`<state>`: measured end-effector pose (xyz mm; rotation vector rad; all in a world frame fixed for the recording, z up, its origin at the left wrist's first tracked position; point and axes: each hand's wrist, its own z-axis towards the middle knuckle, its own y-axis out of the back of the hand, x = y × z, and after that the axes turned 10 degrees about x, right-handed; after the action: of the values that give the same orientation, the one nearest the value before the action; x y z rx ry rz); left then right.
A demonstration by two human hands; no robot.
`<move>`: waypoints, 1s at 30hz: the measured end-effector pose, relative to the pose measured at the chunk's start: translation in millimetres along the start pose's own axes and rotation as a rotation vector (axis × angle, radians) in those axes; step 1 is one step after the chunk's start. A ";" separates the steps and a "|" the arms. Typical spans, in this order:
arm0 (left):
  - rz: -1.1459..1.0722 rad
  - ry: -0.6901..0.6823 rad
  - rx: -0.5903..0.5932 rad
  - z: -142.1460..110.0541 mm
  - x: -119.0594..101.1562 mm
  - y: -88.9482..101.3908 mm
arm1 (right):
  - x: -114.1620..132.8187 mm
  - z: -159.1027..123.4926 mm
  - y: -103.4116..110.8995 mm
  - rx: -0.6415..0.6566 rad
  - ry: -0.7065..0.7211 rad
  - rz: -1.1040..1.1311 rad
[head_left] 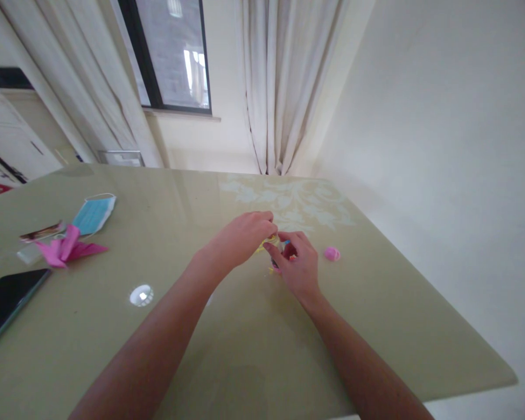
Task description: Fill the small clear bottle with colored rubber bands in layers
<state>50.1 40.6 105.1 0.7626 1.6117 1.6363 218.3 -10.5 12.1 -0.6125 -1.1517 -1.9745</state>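
Near the middle of the table, both hands meet around a small multicoloured object, mostly covered by my fingers. Yellow, blue and pink bits of it show; its kind cannot be made out. My left hand comes over it from the left, fingers bent down and pinched at its upper side. From the right, my right hand grips it between thumb and curled fingers. A small pink ball-like lump lies on the table just right of my right hand.
On the left of the glossy table lie a blue face mask, a folded pink paper crane, a small packet and a dark phone. A white wall runs along the right; curtains hang behind.
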 end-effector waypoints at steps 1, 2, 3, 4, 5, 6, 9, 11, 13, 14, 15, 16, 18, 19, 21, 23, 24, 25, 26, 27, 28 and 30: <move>-0.008 -0.005 0.003 -0.7 -1.2 1.3 | 0.2 -0.2 -0.1 0.000 -0.002 0.003; -0.020 -0.014 0.004 -1.5 -2.0 2.6 | 0.5 -0.3 0.0 0.003 -0.005 0.009; -0.036 -0.024 0.002 -2.5 -2.4 3.7 | 0.9 -0.4 0.2 0.005 -0.007 0.018; -0.053 -0.034 0.001 -3.5 -2.5 4.6 | 1.4 -0.5 0.5 0.007 -0.007 0.026; -0.068 -0.039 0.002 -4.5 -2.5 5.3 | 2.0 -0.5 0.8 0.010 -0.008 0.034; -0.082 -0.040 0.001 -5.3 -2.3 5.9 | 2.6 -0.5 1.1 0.012 -0.009 0.040; -0.116 -0.039 -0.024 -5.9 -2.0 7.1 | 3.9 -0.1 1.8 0.004 -0.012 0.044; -0.126 -0.050 -0.054 -4.8 -1.6 7.5 | 4.4 0.0 2.0 0.001 -0.014 0.044; -0.127 -0.050 -0.070 -3.0 -0.6 7.4 | 4.5 0.1 2.0 0.005 -0.012 0.044; -0.127 -0.046 -0.069 -2.2 0.2 7.1 | 4.5 0.1 2.0 0.009 -0.010 0.043; -0.130 -0.043 -0.066 -1.6 1.2 6.6 | 4.5 0.1 2.1 0.010 -0.006 0.042; -0.140 -0.047 -0.061 -1.2 2.5 6.0 | 4.4 0.1 2.2 0.010 -0.002 0.043; -0.184 -0.077 -0.065 -1.1 5.5 4.6 | 4.1 0.3 2.4 0.004 0.001 0.050; -0.216 -0.098 -0.073 -1.3 7.1 4.0 | 4.0 0.5 2.4 0.001 -0.001 0.058; -0.283 -0.133 -0.092 -1.9 10.1 2.7 | 3.9 0.7 2.5 -0.003 -0.008 0.078; -0.332 -0.152 -0.102 -2.1 12.3 1.7 | 4.0 0.8 2.4 -0.004 -0.014 0.090; -0.345 -0.158 -0.102 -2.1 13.0 1.4 | 4.0 0.7 2.3 -0.005 -0.017 0.091; -0.352 -0.163 -0.102 -2.0 13.4 1.2 | 4.0 0.6 2.2 -0.005 -0.020 0.089; -0.354 -0.164 -0.103 -1.9 13.6 1.2 | 3.9 0.5 2.2 -0.007 -0.022 0.085; -0.356 -0.158 -0.105 -1.8 13.5 1.5 | 3.7 0.4 2.1 -0.008 -0.024 0.083; -0.358 -0.142 -0.110 -1.9 13.3 2.1 | 3.5 0.3 2.1 -0.008 -0.025 0.084; -0.366 -0.088 -0.128 -2.3 12.5 3.8 | 3.0 0.1 2.2 -0.011 -0.020 0.089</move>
<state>40.7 49.5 107.9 0.4367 1.4678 1.4052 218.3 -12.2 15.4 -0.6795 -1.1072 -1.9050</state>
